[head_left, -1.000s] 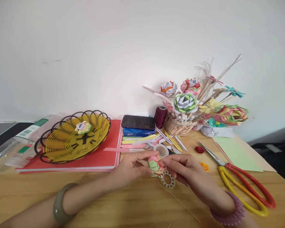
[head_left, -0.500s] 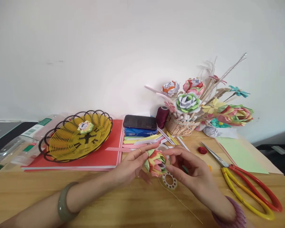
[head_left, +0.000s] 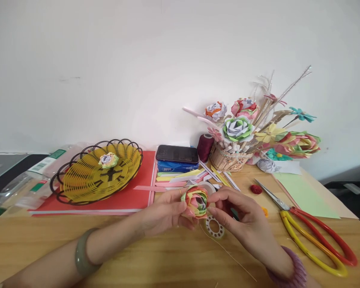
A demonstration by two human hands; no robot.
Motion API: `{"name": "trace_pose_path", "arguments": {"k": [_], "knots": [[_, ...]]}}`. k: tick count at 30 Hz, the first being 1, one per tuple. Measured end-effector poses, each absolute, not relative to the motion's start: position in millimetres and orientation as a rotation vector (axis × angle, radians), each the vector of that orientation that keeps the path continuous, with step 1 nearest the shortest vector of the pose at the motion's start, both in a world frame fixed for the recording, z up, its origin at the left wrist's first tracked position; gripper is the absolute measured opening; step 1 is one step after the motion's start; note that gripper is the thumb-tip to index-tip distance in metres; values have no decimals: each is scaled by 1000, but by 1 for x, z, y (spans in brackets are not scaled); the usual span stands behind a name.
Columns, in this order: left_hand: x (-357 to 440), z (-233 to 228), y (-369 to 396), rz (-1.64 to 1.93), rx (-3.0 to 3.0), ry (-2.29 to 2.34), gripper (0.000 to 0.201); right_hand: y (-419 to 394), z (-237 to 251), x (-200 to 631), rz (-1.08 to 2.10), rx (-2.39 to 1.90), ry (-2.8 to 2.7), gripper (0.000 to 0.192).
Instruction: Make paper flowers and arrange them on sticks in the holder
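I hold a folded paper rose (head_left: 196, 201) of pink, green and yellow strips just above the wooden table (head_left: 156, 256). My left hand (head_left: 165, 211) grips it from the left, a ring on one finger. My right hand (head_left: 243, 214) pinches its right side with the fingertips. Under the flower lies a white ring with holes (head_left: 215, 227), and a thin stick (head_left: 231, 256) runs from it toward me. A roll of clear tape (head_left: 208, 186) sits just behind the flower.
Red-and-yellow scissors (head_left: 312, 232) lie at the right. A yellow wire basket (head_left: 96, 174) with a small paper flower stands on a red folder (head_left: 129, 200) at left. Behind are a phone on a tissue pack (head_left: 176, 158), paper strips, a thread spool (head_left: 204, 147) and a basket of paper flowers (head_left: 231, 158).
The paper rose has been turned in my hands so its open face points toward me. My right fingers came back onto its right side.
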State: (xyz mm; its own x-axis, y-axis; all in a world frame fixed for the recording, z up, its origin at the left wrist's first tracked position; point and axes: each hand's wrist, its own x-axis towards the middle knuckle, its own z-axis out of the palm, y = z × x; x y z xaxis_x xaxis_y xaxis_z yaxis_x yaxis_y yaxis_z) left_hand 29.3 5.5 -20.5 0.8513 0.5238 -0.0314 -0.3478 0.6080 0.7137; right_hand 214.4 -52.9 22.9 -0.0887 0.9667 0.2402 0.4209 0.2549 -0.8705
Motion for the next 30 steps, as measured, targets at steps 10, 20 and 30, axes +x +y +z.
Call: {"name": "trace_pose_path", "arguments": {"k": [10, 20, 30], "knots": [[32, -23, 7, 543, 762, 293, 64, -53, 20, 217, 776, -1280, -1553, 11], [37, -30, 3, 534, 904, 396, 62, -55, 18, 215, 512, -1109, -1799, 9], [38, -28, 0, 470, 1102, 532, 65, -57, 17, 214, 388, -1009, -1971, 17]]}}
